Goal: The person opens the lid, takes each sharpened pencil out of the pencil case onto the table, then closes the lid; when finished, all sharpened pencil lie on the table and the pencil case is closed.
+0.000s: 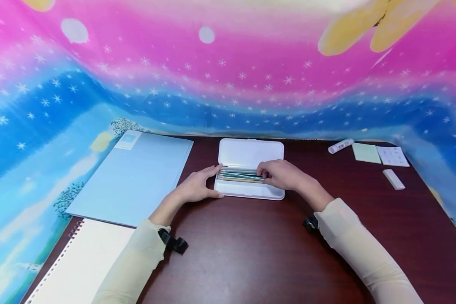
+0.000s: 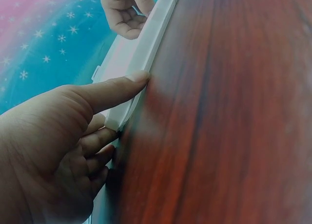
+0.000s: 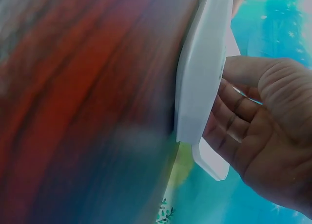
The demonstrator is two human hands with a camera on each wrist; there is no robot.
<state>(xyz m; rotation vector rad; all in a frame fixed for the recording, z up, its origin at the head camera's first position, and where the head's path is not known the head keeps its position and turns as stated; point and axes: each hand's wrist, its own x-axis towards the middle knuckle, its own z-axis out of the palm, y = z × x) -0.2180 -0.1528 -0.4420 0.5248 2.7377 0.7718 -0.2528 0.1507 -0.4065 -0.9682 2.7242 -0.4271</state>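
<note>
A white pencil case [image 1: 251,153] lies with its lid raised on the dark wooden table. Several green and tan pencils [image 1: 239,179] lie side by side in its tray, tips to the left. My left hand [image 1: 196,185] holds the case's left end, the thumb on the front edge and the fingers at the end and back. At the right ends of the pencils, my right hand [image 1: 281,174] curls its fingers and pinches a pencil. The right wrist view shows its thumb and fingers [image 3: 229,119] inside the case, the fingertips partly hidden behind the wall.
On the left lie a light blue folder [image 1: 137,177] and a white spiral notebook [image 1: 80,261]. Toward the back right are a glue stick [image 1: 340,146], a green sticky-note pad [image 1: 366,153], a patterned pad [image 1: 392,156] and a white eraser [image 1: 394,179]. A printed cloth [image 1: 228,93] hangs behind the table.
</note>
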